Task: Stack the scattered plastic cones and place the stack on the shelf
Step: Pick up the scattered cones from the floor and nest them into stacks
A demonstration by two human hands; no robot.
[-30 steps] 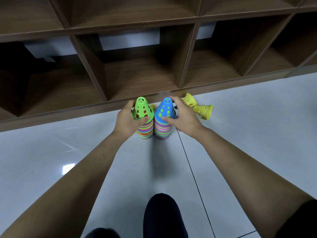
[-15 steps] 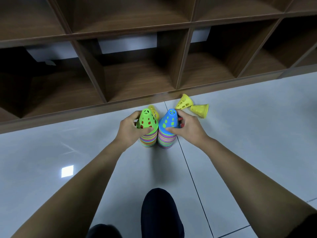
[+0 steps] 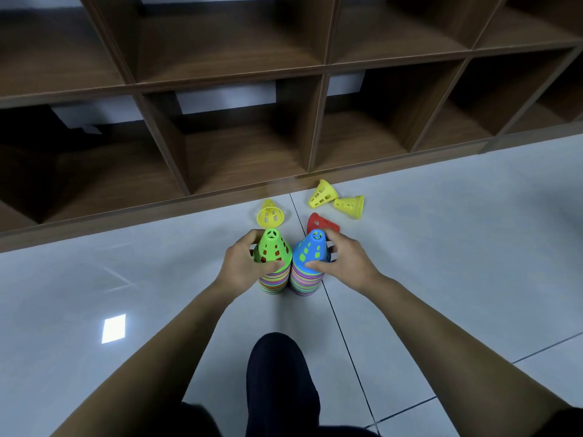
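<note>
Two tall stacks of striped plastic cones stand side by side on the floor. My left hand (image 3: 241, 268) grips the green-topped stack (image 3: 273, 250). The blue-topped stack (image 3: 310, 252) is held by my right hand (image 3: 347, 263). Just behind the stacks lie loose cones: one yellow cone (image 3: 270, 213) upright, a red cone (image 3: 319, 223) partly hidden by my right fingers, and two more yellow cones (image 3: 321, 193) (image 3: 350, 205) on their sides. The brown wooden shelf (image 3: 239, 152) with open cubbies stands right behind them.
The floor is glossy grey tile (image 3: 457, 247) with dark joints. My dark-trousered knee (image 3: 280, 373) sits below the stacks. The shelf's bottom ledge (image 3: 126, 212) runs across just beyond the cones.
Both stacks have come toward me, away from the shelf, and sit lower in view. A red cone and a yellow cone behind them are now uncovered.
</note>
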